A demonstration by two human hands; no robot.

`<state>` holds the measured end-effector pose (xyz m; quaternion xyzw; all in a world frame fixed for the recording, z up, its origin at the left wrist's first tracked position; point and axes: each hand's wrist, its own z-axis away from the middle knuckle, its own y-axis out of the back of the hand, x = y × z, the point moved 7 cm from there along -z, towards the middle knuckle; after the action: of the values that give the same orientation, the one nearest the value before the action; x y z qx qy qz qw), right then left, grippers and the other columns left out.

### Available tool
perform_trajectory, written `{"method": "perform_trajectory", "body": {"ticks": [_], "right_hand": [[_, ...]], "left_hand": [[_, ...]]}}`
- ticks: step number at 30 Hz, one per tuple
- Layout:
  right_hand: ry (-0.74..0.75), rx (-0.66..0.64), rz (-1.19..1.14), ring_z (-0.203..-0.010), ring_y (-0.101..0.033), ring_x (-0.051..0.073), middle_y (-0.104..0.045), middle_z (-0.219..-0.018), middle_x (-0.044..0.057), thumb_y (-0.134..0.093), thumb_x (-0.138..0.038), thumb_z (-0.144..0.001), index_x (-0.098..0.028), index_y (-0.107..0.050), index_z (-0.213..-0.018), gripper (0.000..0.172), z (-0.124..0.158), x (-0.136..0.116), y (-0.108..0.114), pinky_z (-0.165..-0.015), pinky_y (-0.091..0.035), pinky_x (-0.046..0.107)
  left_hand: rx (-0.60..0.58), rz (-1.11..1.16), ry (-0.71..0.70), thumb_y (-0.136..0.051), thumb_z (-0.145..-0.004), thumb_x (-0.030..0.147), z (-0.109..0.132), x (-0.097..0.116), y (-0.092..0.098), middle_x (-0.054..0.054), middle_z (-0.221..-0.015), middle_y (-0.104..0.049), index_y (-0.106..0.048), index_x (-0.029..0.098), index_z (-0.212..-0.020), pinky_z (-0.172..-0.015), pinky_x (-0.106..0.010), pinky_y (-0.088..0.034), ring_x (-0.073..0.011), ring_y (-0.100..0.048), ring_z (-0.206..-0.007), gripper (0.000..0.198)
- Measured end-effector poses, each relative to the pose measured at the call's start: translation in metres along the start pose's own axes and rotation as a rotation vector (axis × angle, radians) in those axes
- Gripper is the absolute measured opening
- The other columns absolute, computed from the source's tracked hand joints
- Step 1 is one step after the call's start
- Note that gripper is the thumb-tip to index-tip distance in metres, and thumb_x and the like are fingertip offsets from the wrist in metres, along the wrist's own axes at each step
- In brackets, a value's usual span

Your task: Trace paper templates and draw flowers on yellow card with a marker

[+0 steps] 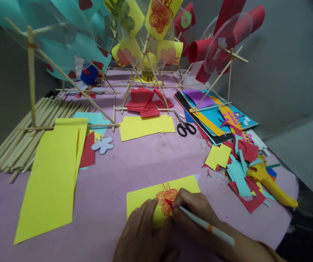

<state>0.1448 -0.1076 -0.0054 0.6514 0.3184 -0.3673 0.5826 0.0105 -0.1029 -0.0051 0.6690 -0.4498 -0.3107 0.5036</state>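
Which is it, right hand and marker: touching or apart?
Touching. The head view shows the right hand closed around the marker, gripping it just behind the red tip.

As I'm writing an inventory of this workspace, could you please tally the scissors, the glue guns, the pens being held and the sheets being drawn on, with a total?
Black-handled scissors: 1
Yellow glue gun: 1
Pen held in the right hand: 1
Yellow sheet being drawn on: 1
Total: 4
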Motion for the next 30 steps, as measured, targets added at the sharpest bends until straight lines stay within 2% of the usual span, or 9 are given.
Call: {"method": "perform_trajectory", "body": {"ticks": [5,10,17,20,23,30], "right_hand": [[0.017,0.03,0.005,-0.046,-0.046,0.01,-0.05,-0.055,-0.005,-0.045,-0.018,-0.079,-0.022,-0.048,-0.069,0.011,0.0016,-0.0003,0.0029,-0.047,-0.035,0.019],[0.039,0.029,0.026,-0.047,-0.048,0.01,-0.051,-0.056,-0.005,-0.045,-0.018,-0.08,-0.021,-0.05,-0.072,0.01,0.0012,-0.0007,0.0018,-0.047,-0.036,0.019],[0.018,-0.021,-0.025,-0.046,-0.045,0.01,-0.049,-0.056,-0.005,-0.045,-0.019,-0.082,-0.022,-0.048,-0.071,0.012,0.0008,0.0004,-0.0022,-0.047,-0.035,0.02],[0.01,0.005,-0.04,-0.046,-0.045,0.01,-0.049,-0.056,-0.005,-0.046,-0.018,-0.082,-0.022,-0.048,-0.071,0.012,0.0015,0.0004,-0.0002,-0.047,-0.034,0.019],[0.02,0.028,-0.041,-0.046,-0.044,0.009,-0.048,-0.055,-0.006,-0.048,-0.018,-0.082,-0.022,-0.048,-0.072,0.012,0.002,0.0002,0.0012,-0.046,-0.033,0.019],[0.008,-0.014,-0.051,-0.049,-0.047,0.01,-0.051,-0.059,-0.006,-0.048,-0.02,-0.083,-0.023,-0.049,-0.077,0.007,0.0024,0.0022,-0.0035,-0.049,-0.037,0.019]], "left_hand": [[-0.021,0.005,0.026,-0.067,-0.072,0.048,0.0006,-0.0005,-0.0017,-0.016,-0.124,-0.054,-0.053,0.024,-0.121,-0.08,-0.04,-0.053,-0.0315,-0.056,-0.107,0.056],[-0.05,0.037,0.047,-0.067,-0.072,0.052,0.0029,-0.0001,-0.0065,-0.015,-0.127,-0.052,-0.049,0.026,-0.126,-0.083,-0.041,-0.053,-0.0307,-0.054,-0.11,0.063],[-0.027,0.016,0.02,-0.066,-0.072,0.051,0.0031,0.0012,-0.0049,-0.017,-0.127,-0.052,-0.048,0.024,-0.128,-0.083,-0.041,-0.053,-0.0316,-0.054,-0.11,0.065],[-0.031,0.012,0.025,-0.066,-0.073,0.05,0.0033,0.0012,-0.0048,-0.017,-0.128,-0.051,-0.049,0.024,-0.127,-0.084,-0.042,-0.052,-0.0314,-0.053,-0.112,0.063],[-0.029,0.009,0.015,-0.063,-0.075,0.055,0.003,0.0011,-0.0052,-0.016,-0.128,-0.051,-0.05,0.025,-0.127,-0.085,-0.041,-0.052,-0.0307,-0.053,-0.112,0.062],[0.01,-0.034,-0.019,-0.06,-0.074,0.059,0.0024,0.0015,-0.0045,-0.017,-0.124,-0.053,-0.051,0.023,-0.125,-0.079,-0.04,-0.053,-0.0316,-0.055,-0.107,0.062]]}}
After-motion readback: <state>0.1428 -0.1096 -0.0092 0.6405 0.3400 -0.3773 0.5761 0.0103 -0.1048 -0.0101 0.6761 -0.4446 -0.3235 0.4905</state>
